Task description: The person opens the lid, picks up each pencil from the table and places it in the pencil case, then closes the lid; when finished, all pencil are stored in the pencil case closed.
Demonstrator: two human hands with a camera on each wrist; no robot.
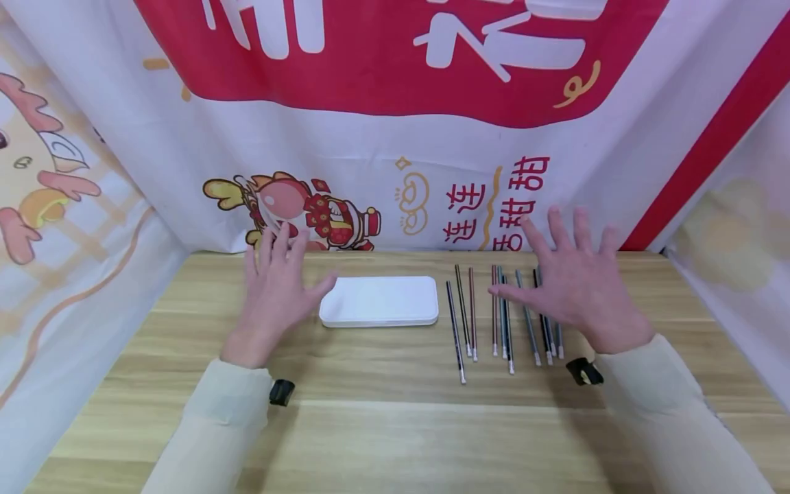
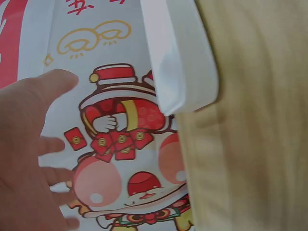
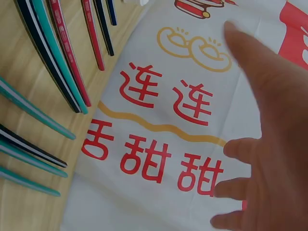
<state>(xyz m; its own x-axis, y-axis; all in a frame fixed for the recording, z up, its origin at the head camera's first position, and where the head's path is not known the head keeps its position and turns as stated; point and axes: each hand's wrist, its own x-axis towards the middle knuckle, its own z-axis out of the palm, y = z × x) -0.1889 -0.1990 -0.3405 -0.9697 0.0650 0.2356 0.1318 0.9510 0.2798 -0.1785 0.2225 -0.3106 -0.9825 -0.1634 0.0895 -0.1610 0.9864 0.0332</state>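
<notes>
A white pencil case [image 1: 379,301], lid down, lies on the wooden table; its rounded end [image 2: 190,62] shows in the left wrist view. My left hand [image 1: 276,295] hovers with spread fingers just left of the case, touching nothing that I can see. To the right of the case lie several pencils [image 1: 472,312] in dark, red and teal colours, their white eraser ends toward me. Above the rightmost pencils, my right hand [image 1: 580,288] is held with fingers spread and hides part of them. In the right wrist view, the red pencil [image 3: 67,48] and others lie apart from that hand.
The wooden table [image 1: 395,439] ends at the back against a white printed cloth [image 1: 345,137] with red lettering and cartoon figures. Cloth walls also stand at the left [image 1: 74,226] and right [image 1: 740,274]. A small black device [image 1: 282,392] sits at each wrist.
</notes>
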